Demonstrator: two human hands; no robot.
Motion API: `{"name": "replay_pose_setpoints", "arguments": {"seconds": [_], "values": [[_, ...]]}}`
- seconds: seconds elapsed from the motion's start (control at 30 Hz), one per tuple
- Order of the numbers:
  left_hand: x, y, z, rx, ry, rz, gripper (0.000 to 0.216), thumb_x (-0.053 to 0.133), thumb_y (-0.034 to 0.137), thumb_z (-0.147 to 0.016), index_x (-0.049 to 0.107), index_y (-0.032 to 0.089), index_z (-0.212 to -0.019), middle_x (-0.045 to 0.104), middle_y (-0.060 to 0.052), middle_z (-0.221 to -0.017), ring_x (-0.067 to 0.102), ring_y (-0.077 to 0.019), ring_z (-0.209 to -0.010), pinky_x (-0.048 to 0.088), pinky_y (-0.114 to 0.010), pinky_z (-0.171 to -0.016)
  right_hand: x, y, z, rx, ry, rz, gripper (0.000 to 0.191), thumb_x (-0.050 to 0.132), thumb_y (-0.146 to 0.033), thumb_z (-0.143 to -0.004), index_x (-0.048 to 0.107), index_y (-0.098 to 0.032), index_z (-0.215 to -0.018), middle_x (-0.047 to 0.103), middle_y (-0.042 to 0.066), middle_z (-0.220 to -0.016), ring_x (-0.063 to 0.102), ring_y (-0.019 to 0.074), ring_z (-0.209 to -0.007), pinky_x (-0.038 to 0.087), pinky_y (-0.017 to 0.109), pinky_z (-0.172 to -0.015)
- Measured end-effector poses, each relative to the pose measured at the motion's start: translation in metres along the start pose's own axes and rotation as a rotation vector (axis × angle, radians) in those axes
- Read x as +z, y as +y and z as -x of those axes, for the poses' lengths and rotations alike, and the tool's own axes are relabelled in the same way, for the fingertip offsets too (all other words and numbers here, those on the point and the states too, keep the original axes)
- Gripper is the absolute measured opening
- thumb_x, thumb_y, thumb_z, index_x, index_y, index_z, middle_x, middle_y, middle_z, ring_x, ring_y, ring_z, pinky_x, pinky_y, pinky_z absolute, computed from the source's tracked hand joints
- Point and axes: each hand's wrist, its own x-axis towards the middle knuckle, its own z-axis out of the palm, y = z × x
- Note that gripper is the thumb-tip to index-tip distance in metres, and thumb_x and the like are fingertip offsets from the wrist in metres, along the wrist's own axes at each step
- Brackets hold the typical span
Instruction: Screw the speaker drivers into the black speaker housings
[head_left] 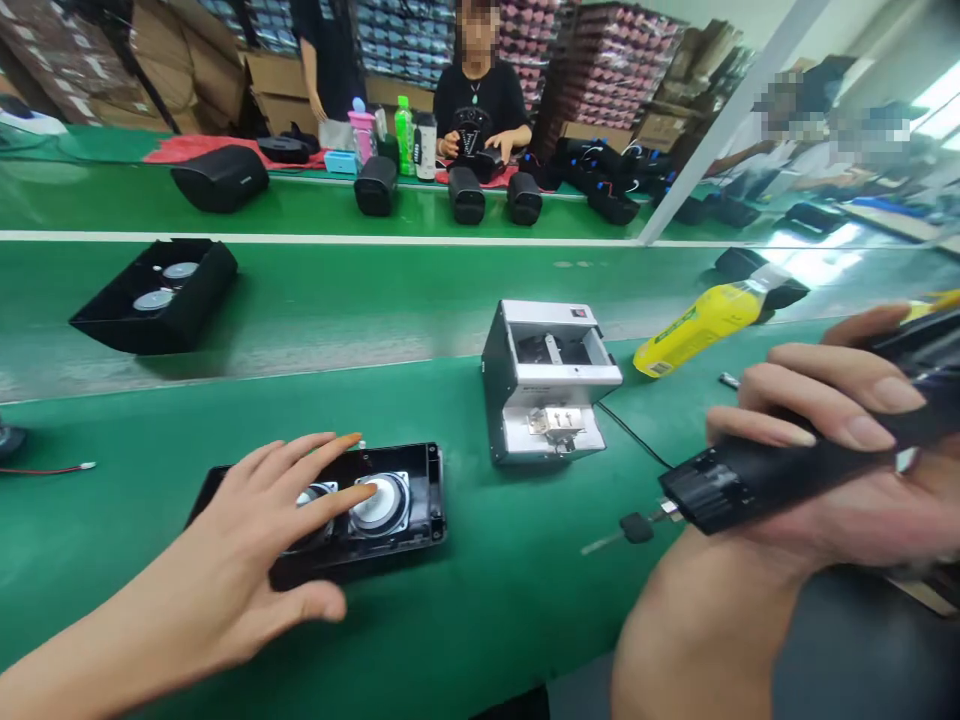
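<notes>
Black rectangular plastic speaker casing (375, 560) lies open side up on the smooth green bench (480, 610), presumably for access; partly beneath the left hand (259, 525), fingers spread, probably steadying it. Right hand (821, 405), well apart, wraps a black cylindrical electric screwdriver (750, 490), bit pointing leftward, apparently held clear.

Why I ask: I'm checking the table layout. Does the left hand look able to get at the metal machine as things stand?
Probably yes: the left hand is spread over the black case, grasping nothing, and nothing visible stands between that case and the metal machine.
</notes>
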Motion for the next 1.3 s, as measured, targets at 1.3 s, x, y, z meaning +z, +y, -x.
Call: {"name": "replay_pose_setpoints", "arguments": {"seconds": [1.3], "values": [[0.026, 0.074, -0.009, -0.015, 0.109, 0.083, 0.059, 0.064, 0.034, -0.089, 0.058, 0.046, -0.146, 0.047, -0.003, -0.166, 0.055, -0.0401, -0.137, 0.049, -0.066, -0.103, -0.04, 0.027, -0.062, -0.681, -0.951, 1.97, 0.057, 0.029, -0.07, -0.107, 0.066, -0.028, -0.117, 0.044, 0.0, -0.069, 0.036, 0.017, -0.046, 0.029, 0.031, -0.043]]}}
